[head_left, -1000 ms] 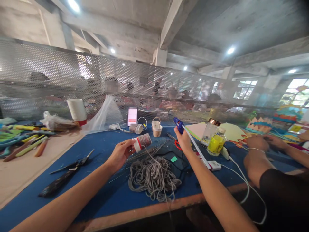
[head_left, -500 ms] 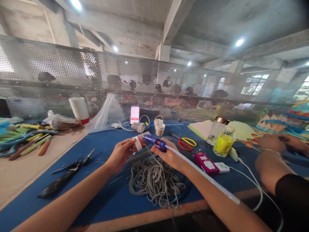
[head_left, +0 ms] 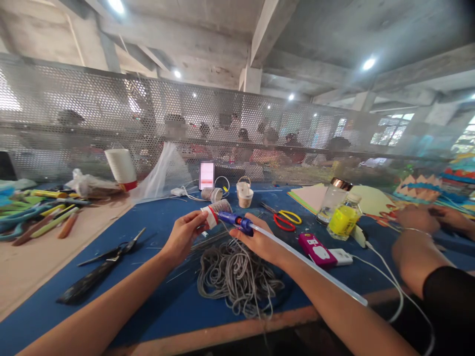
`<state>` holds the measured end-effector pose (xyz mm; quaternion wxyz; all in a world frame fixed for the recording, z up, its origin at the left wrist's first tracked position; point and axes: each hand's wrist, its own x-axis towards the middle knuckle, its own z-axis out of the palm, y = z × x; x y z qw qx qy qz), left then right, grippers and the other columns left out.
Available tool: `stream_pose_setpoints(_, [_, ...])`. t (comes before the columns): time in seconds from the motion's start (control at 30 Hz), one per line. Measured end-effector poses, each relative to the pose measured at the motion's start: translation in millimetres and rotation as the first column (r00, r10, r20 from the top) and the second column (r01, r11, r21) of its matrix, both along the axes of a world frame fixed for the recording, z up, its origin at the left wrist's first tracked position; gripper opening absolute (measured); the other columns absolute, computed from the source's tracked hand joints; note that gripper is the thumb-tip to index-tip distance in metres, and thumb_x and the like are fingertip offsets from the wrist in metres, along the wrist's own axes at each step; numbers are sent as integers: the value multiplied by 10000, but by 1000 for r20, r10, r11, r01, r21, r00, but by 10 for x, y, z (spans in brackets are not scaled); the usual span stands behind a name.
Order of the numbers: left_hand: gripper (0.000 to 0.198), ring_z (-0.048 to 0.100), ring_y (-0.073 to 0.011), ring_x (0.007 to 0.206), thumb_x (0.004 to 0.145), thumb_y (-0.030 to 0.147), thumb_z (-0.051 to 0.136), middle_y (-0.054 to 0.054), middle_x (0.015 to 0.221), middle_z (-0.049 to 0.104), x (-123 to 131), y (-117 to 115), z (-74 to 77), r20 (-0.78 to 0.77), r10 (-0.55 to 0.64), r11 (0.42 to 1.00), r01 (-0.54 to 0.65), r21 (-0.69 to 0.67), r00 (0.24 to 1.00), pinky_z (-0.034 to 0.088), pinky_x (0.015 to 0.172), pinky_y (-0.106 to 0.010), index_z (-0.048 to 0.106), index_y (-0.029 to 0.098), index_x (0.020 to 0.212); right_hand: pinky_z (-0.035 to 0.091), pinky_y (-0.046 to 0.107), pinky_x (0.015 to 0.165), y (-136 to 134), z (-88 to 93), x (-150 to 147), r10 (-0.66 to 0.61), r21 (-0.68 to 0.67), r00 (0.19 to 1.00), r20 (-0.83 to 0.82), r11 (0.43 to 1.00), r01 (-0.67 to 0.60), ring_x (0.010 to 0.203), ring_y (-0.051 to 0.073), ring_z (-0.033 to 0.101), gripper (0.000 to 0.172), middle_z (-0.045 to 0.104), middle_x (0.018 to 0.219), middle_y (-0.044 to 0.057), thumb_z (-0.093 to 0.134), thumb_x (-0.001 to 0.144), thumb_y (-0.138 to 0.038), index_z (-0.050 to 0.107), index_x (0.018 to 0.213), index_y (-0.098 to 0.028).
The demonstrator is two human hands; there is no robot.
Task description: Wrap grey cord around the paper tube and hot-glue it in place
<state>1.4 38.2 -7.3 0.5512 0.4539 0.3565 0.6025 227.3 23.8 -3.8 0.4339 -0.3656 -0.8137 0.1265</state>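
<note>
My left hand [head_left: 184,236] is closed on a small paper cup [head_left: 210,216], white with a red band and partly wrapped in grey cord. In my right hand [head_left: 260,241] is a blue hot glue gun [head_left: 234,221], with a long translucent glue stick [head_left: 308,264] running back over the forearm. The gun's nozzle end meets the cup's side near the cord; whether it touches cannot be made out. From the cup a strand leads down to a loose heap of grey cord [head_left: 239,279] on the blue tabletop, just below both hands.
Black-handled scissors [head_left: 111,257] lie left; red-and-yellow scissors [head_left: 285,218] lie right. Beyond the hands stand a wrapped cup [head_left: 212,195], a small basket [head_left: 245,194] and a phone [head_left: 207,175]. Right are a magenta power bank [head_left: 317,250], bottles [head_left: 345,217] and another person's arm [head_left: 415,257].
The cup has turned and tilted slightly in my left hand, showing more of its cord-wrapped side. The glue gun has shifted a little left and down with it.
</note>
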Motion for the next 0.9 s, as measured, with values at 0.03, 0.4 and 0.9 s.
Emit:
stream_pose_setpoints(0.03, [256,627,-166,761,709,372,789,-62,819,716,0,0,1,1,5,1000,-5,2,1000,500,725,-265,744,138,803,355,223,585,1,-4,1,-5,2,1000,0,1000,5,626,104,448,349,475,684,-38,602,872,-510,507,753,-196])
stream_pose_setpoints(0.4, [274,630,-172,746,682,387,804,-48,745,699,4,4,-2,-6,22,1000,-22,8,1000,500,724,-272,752,146,802,384,233,629,26,-22,18,-3,12,999,33,1000,3,665,116,484,329,526,734,-21,584,883,-512,553,788,-198])
stream_pose_setpoints(0.9, [292,624,-179,752,675,383,809,-66,815,712,-7,16,-13,-5,31,1000,-31,-3,999,504,722,-280,753,137,823,374,224,596,17,-17,15,-1,5,999,35,1000,1,646,114,480,346,511,717,-27,588,875,-525,537,762,-202])
